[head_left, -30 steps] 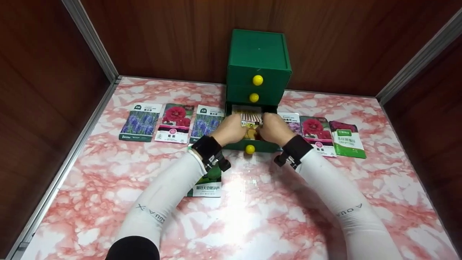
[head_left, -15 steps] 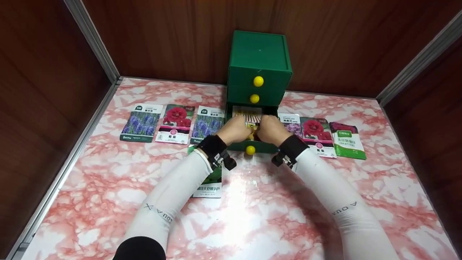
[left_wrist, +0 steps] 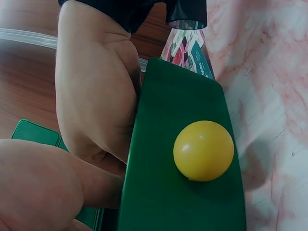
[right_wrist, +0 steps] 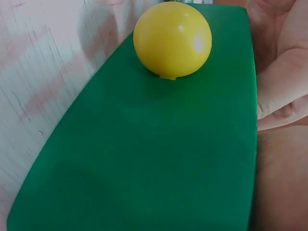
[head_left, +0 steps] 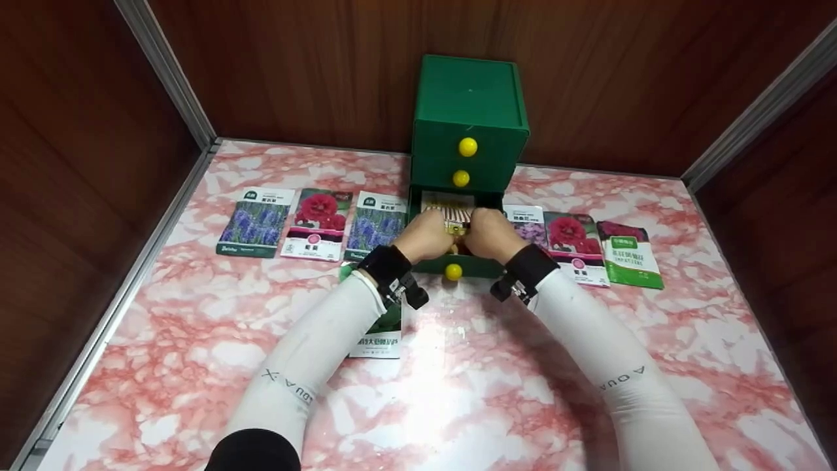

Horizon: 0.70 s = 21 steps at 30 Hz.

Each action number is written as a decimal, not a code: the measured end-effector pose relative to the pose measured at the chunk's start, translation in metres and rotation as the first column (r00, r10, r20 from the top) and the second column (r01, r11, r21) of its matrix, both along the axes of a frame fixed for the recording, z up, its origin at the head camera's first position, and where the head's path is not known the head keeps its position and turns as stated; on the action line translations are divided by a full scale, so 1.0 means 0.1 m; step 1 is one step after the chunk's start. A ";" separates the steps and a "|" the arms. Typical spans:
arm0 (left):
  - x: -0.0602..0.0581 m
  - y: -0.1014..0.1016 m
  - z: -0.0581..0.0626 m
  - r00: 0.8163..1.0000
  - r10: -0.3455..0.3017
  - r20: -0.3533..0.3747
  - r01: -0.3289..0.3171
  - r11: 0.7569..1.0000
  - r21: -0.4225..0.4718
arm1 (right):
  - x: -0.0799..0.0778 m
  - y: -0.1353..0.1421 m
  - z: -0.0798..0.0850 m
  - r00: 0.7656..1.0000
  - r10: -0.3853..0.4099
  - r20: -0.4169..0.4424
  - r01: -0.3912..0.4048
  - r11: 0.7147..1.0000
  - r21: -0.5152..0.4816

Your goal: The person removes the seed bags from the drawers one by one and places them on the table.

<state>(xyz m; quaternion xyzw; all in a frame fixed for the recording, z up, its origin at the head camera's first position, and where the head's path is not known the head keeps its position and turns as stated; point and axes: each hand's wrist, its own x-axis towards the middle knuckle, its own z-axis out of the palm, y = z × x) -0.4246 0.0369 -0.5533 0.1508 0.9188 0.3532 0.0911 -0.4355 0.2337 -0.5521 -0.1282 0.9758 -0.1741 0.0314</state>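
A green drawer cabinet [head_left: 469,91] with yellow round knobs stands against the back wall. Its bottom drawer [head_left: 428,265] is pulled out, and a striped seed packet [head_left: 458,214] lies inside. Over the packet, with curled fingers, are my left hand [head_left: 425,235] on its left part and my right hand [head_left: 492,234] on its right. Both hold it, knuckles close together, a narrow yellowish strip showing between them. The drawer front with its yellow knob [left_wrist: 203,150] hides the left fingertips in the left wrist view. In the right wrist view the green front [right_wrist: 159,144] fills most of the picture.
Left of the cabinet lie lavender packets [head_left: 255,226] and a red-flower packet [head_left: 318,226]. On the right are a purple-flower packet [head_left: 528,226], another red-flower packet [head_left: 575,245] and a green-white packet [head_left: 631,255]. A green packet [head_left: 379,340] lies partly under the left forearm.
Since a second ago my hands have drawn closer together over the packet, the left moving right and the right slightly left, covering more of it. In the last half second they barely shift.
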 end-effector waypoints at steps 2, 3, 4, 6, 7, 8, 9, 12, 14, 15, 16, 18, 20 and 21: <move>-0.03 -0.01 -0.02 1.000 -0.002 0.006 0.002 1.000 0.019 | -0.01 0.00 -0.01 1.000 -0.003 -0.001 0.003 1.000 -0.008; -0.02 -0.01 0.00 1.000 -0.002 0.005 0.002 1.000 0.030 | -0.01 0.00 0.00 1.000 -0.008 -0.001 0.008 1.000 -0.015; -0.02 -0.02 0.01 1.000 -0.001 0.014 0.001 0.999 0.054 | 0.00 0.00 0.00 1.000 -0.012 -0.006 0.012 1.000 -0.015; 0.02 -0.02 0.08 1.000 0.007 0.024 -0.009 0.996 0.085 | 0.13 -0.05 0.17 1.000 -0.022 0.002 0.022 1.000 -0.014; 0.12 -0.03 0.21 0.999 0.022 0.048 -0.027 0.995 0.099 | 0.16 -0.07 0.23 1.000 -0.028 0.008 0.028 1.000 -0.014; 0.16 -0.04 0.29 0.997 0.021 0.069 -0.030 0.992 0.124 | 0.21 -0.09 0.29 0.999 -0.037 0.003 0.037 0.999 -0.011; 0.24 -0.04 0.39 0.996 0.029 0.083 -0.040 0.989 0.142 | 0.25 -0.11 0.34 0.999 -0.041 -0.011 0.041 0.999 -0.002; 0.31 -0.06 0.50 0.993 0.042 0.109 -0.065 0.975 0.211 | 0.30 -0.15 0.40 0.998 -0.050 -0.027 0.051 0.999 0.016; 0.38 -0.09 0.59 0.992 0.035 0.118 -0.061 0.973 0.225 | 0.31 -0.15 0.41 0.998 -0.055 -0.026 0.055 0.998 0.001; 0.42 -0.10 0.64 0.992 0.041 0.121 -0.068 0.972 0.224 | 0.28 -0.14 0.37 0.998 -0.061 -0.021 0.061 0.998 -0.004; 0.47 -0.10 0.69 0.992 0.043 0.116 -0.068 0.972 0.225 | 0.24 -0.12 0.33 0.998 -0.064 -0.018 0.064 0.998 -0.016; 0.60 -0.12 0.85 0.991 0.045 0.125 -0.070 0.976 0.207 | 0.15 -0.08 0.21 0.997 -0.076 -0.032 0.075 0.997 -0.036; 0.73 -0.13 0.99 0.989 0.046 0.138 -0.072 0.979 0.190 | 0.06 -0.02 0.07 0.993 -0.089 -0.071 0.086 0.995 -0.050; 0.75 -0.14 1.01 0.989 0.045 0.139 -0.072 0.979 0.192 | 0.07 -0.03 0.10 0.994 -0.094 -0.065 0.090 0.995 -0.049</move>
